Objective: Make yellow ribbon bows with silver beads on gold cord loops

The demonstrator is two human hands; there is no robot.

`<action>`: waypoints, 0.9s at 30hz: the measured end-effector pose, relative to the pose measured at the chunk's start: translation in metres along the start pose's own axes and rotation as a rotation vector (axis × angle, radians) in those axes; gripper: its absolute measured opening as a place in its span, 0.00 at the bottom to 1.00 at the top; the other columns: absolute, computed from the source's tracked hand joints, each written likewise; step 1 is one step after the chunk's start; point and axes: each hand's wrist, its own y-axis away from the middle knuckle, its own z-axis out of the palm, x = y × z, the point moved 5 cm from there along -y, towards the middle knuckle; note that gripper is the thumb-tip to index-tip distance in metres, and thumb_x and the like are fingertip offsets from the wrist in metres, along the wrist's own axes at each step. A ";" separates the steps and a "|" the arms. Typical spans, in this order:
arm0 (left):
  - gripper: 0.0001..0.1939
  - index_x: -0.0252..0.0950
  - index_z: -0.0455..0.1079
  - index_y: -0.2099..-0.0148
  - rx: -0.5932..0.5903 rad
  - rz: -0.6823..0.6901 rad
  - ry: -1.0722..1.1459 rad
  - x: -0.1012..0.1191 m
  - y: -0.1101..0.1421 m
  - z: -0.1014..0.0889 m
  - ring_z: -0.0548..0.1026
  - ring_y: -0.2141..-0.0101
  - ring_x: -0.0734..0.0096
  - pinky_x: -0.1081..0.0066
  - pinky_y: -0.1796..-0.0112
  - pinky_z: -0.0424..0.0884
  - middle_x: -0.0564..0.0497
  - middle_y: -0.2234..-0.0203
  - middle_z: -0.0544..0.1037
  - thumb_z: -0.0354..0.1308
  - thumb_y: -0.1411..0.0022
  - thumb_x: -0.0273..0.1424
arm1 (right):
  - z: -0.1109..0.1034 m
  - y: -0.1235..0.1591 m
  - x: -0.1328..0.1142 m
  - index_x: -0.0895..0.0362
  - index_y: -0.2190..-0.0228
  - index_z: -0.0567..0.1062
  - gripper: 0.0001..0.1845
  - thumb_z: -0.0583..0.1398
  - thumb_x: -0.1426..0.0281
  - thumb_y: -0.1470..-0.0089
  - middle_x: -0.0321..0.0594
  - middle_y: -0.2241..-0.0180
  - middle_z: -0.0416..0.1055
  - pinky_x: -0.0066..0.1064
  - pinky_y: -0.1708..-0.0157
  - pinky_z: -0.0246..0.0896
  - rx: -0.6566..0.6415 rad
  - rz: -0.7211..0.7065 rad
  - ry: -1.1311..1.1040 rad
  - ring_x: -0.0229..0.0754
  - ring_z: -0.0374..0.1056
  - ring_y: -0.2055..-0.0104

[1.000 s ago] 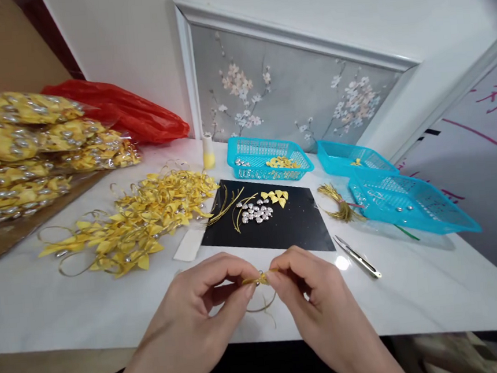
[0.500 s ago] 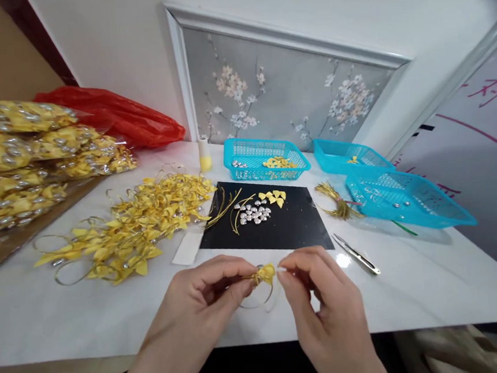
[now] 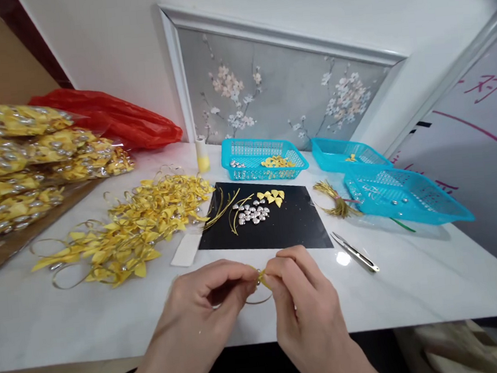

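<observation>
Our right hand (image 3: pixel 306 297) rejoins our left hand (image 3: pixel 198 307) near the surface's front edge (image 3: pixel 80 355), both pinching the yellow piece (image 3: pixel 263 280), likely steadier.

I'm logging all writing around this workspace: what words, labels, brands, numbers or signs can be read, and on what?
"对", apparently, handwritten in magenta on the whiteboard.
Lower magenta marks on the whiteboard: too fragmentary to read.
Pale marks in the front right blue basket: too small to read.

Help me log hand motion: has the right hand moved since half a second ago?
Yes. Judged against the black mat, the right hand has shifted left, toward the left hand.
</observation>
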 end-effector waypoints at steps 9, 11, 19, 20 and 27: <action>0.12 0.42 0.78 0.70 -0.077 0.094 -0.089 0.004 0.000 -0.002 0.79 0.73 0.71 0.76 0.69 0.73 0.56 0.76 0.82 0.56 0.38 0.27 | 0.000 -0.009 0.013 0.56 0.72 0.65 0.12 0.50 0.79 0.37 0.35 0.70 0.62 0.26 0.71 0.56 -0.089 0.196 -0.222 0.35 0.61 0.71; 0.12 0.42 0.78 0.69 -0.102 0.098 -0.067 0.001 -0.001 -0.002 0.80 0.72 0.72 0.77 0.69 0.74 0.57 0.76 0.82 0.55 0.37 0.26 | 0.000 -0.010 0.014 0.56 0.72 0.65 0.12 0.51 0.80 0.38 0.34 0.70 0.62 0.26 0.71 0.56 -0.081 0.194 -0.234 0.34 0.61 0.71; 0.10 0.41 0.78 0.68 -0.230 0.052 0.122 -0.011 -0.007 0.000 0.79 0.71 0.73 0.78 0.67 0.74 0.56 0.74 0.82 0.58 0.38 0.26 | 0.004 -0.007 0.017 0.56 0.71 0.66 0.11 0.51 0.79 0.39 0.34 0.70 0.63 0.25 0.71 0.57 -0.066 0.198 -0.267 0.34 0.62 0.70; 0.09 0.41 0.78 0.68 -0.247 0.051 0.133 -0.011 -0.008 0.001 0.79 0.70 0.73 0.77 0.67 0.73 0.56 0.74 0.82 0.58 0.38 0.26 | 0.004 -0.007 0.018 0.55 0.71 0.66 0.11 0.51 0.80 0.39 0.34 0.70 0.63 0.25 0.71 0.57 -0.065 0.196 -0.268 0.34 0.62 0.70; 0.09 0.39 0.77 0.69 -0.276 0.093 0.093 -0.009 -0.010 0.002 0.76 0.68 0.69 0.74 0.66 0.71 0.53 0.70 0.80 0.56 0.39 0.26 | 0.005 -0.006 0.020 0.55 0.70 0.66 0.11 0.51 0.79 0.37 0.33 0.69 0.62 0.24 0.70 0.57 -0.075 0.173 -0.275 0.33 0.61 0.70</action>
